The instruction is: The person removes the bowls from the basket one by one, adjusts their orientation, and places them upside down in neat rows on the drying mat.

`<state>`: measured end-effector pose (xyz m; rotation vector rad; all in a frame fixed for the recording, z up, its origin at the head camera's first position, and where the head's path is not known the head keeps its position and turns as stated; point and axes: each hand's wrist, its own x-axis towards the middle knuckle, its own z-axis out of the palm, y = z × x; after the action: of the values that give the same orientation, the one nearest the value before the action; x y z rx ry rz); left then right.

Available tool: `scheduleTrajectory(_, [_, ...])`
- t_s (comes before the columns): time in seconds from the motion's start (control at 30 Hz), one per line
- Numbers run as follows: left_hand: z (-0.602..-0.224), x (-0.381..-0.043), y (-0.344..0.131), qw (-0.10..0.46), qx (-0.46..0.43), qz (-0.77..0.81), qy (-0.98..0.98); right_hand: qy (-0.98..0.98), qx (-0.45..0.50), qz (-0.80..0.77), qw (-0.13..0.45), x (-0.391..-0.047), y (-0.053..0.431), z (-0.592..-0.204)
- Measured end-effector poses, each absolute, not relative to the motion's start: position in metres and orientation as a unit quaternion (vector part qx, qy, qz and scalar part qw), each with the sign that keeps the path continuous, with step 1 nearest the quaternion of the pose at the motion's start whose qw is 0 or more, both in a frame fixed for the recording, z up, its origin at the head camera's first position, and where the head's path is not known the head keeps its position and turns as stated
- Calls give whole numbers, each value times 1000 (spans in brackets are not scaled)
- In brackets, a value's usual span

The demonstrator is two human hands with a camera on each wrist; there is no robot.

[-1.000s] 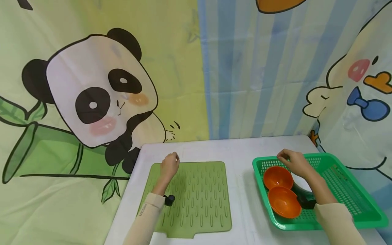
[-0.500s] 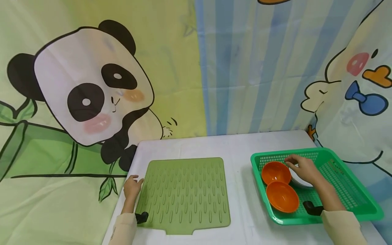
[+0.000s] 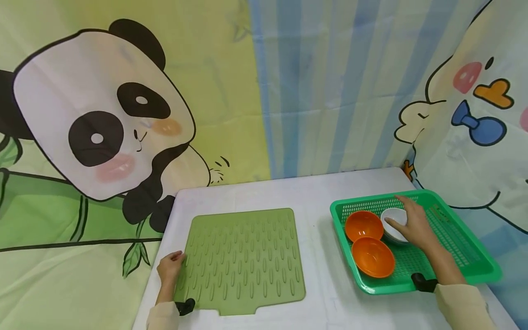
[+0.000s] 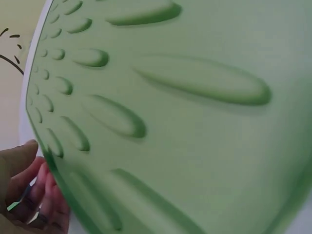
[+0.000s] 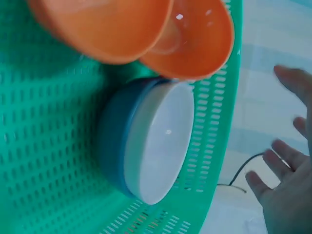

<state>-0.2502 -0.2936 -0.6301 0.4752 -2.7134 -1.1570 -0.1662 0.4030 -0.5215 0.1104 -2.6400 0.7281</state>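
My left hand is at the left edge of a green ridged mat. In the left wrist view its fingertips meet the rim, with thumb and loosely bent fingers beside it; no firm hold shows. Over the green plastic basket, my right hand has thumb and fingers spread beside a white bowl. The right wrist view shows this hand apart from the bowl, whose lower outside is blue; whether two bowls are nested there I cannot tell. Two orange bowls sit left of it.
A white-covered table carries the mat on the left and the basket on the right. Behind it hangs a printed cloth with a panda and a duck. The basket's raised rim surrounds the bowls.
My left hand has moved from above the mat to its left edge. The right hand has come lower, beside the white bowl, and its fingers have spread. The view has shifted slightly.
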Motion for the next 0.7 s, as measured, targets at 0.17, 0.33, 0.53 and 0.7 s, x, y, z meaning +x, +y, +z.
scheduleTrajectory(0.17, [-635,-250,-294,94,160,-374,-909,-936,3,290,199,-160,416,-526])
scheduleTrajectory(0.33, [-638,-250,-294,106,157,-370,-909,-936,-28,306,170,-159,427,-527])
scheduleTrajectory(0.53, [-640,-250,-293,116,161,-372,-907,-923,-61,356,133,-158,436,-536])
scheduleTrajectory(0.7, [-641,-251,-292,123,170,-377,-902,-910,-75,390,123,-156,443,-547])
